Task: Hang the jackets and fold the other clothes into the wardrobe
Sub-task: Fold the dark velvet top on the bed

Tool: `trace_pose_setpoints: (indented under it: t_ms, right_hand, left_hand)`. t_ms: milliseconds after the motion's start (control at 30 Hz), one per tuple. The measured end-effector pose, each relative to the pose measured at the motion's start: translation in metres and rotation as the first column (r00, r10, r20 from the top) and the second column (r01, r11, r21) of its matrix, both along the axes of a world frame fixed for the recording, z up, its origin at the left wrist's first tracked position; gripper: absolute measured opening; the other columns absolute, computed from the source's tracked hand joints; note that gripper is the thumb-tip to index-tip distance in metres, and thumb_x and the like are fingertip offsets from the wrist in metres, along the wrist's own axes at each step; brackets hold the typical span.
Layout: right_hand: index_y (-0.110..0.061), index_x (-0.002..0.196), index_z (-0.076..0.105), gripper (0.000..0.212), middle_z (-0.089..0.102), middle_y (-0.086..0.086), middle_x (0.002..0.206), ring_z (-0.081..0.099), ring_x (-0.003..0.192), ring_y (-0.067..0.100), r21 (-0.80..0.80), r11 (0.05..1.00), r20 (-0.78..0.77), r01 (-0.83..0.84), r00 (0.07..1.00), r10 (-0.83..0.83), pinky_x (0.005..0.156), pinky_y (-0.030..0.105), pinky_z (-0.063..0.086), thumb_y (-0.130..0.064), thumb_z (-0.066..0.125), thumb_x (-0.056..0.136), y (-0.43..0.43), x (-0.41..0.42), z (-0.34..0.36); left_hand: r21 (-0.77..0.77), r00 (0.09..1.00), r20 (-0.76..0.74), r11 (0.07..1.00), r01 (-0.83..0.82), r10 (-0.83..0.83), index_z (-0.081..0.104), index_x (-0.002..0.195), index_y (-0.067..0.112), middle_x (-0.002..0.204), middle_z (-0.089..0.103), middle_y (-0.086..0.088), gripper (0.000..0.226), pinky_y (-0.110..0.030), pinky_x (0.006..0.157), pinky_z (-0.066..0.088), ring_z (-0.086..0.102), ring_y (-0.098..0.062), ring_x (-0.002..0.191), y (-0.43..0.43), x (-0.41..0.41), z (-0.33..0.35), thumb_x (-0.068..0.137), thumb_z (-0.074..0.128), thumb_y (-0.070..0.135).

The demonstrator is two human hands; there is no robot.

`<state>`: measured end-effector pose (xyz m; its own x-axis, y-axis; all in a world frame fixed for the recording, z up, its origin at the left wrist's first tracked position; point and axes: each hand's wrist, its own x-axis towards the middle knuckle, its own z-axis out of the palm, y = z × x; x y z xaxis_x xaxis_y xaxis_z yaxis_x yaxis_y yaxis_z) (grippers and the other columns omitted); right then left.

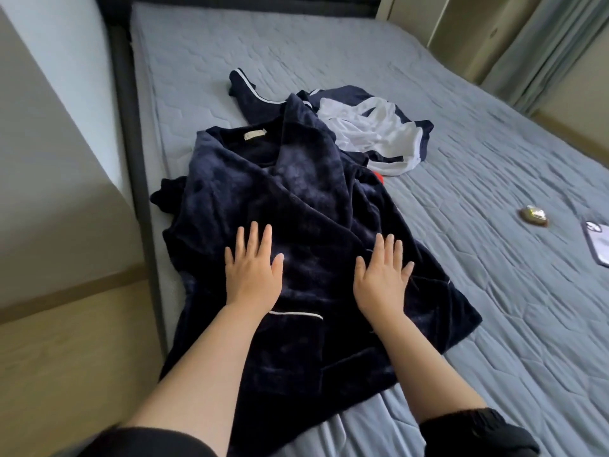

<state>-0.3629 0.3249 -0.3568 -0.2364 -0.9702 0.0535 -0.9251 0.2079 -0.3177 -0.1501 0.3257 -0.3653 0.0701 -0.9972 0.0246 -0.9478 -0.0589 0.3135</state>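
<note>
"While the left hand [252, 268] and right hand [384, 275] press flat, fingers straight and gripping nothing, where's the navy fleece top [263, 179]?"

"Spread on the mattress [494, 308], along its left edge. The navy-and-white garment [369, 140] lies further up the mattress."

"Risk?"

"Plush fabric probably slides. Smoothing toward the mattress's left edge could drag it off, or bunch the crossed front into a lumpy fold."

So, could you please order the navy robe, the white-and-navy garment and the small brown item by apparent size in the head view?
1. navy robe, clearly largest
2. white-and-navy garment, farther off and crumpled, true size unsure
3. small brown item
</note>
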Motion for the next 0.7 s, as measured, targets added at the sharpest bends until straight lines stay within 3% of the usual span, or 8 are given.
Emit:
trace_pose_setpoints:
  t_ms: [400, 600, 700]
  right_hand:
    - [-0.014, 0.152, 0.013, 0.061, 0.006, 0.008, 0.161, -0.003, 0.148, 0.023, -0.079, 0.898, -0.147, -0.432, 0.897, 0.418, 0.117, 0.048, 0.001, -0.039, 0.032, 0.1, -0.106, 0.111, 0.05]
    - [-0.016, 0.152, 0.013, 0.059, 0.008, 0.006, 0.161, 0.002, 0.148, 0.02, 0.085, 0.872, -0.237, -0.483, 0.84, 0.488, 0.118, 0.046, 0.003, -0.043, 0.025, 0.101, -0.145, 0.127, 0.024]
    - [-0.016, 0.151, 0.019, 0.058, 0.021, 0.005, 0.158, 0.013, 0.147, 0.019, 0.109, 0.884, -0.201, -0.454, 0.861, 0.467, 0.118, 0.044, 0.008, -0.045, 0.024, 0.101, -0.151, 0.127, 0.008]
  left_hand:
    - [-0.023, 0.953, -0.188, 0.969, -0.246, 0.237, 0.008, 0.153, 0.025, 0.161, -0.003, -0.001, 0.057, -0.05, 0.116, 0.0, -0.013, -0.022, 0.146, -0.057, 0.036, 0.023, 0.101, 0.027, 0.041]
    - [-0.247, 0.951, -0.232, 0.933, -0.26, 0.204, 0.03, 0.149, 0.024, 0.16, 0.011, -0.004, 0.05, -0.049, 0.116, 0.001, -0.008, -0.026, 0.147, -0.085, 0.049, 0.034, 0.1, 0.037, 0.026]
    - [-0.075, 0.926, -0.164, 0.932, -0.354, 0.339, 0.013, 0.152, 0.029, 0.161, 0.0, 0.0, 0.053, -0.057, 0.114, -0.001, -0.014, -0.029, 0.146, -0.101, 0.064, 0.031, 0.101, 0.025, 0.039]
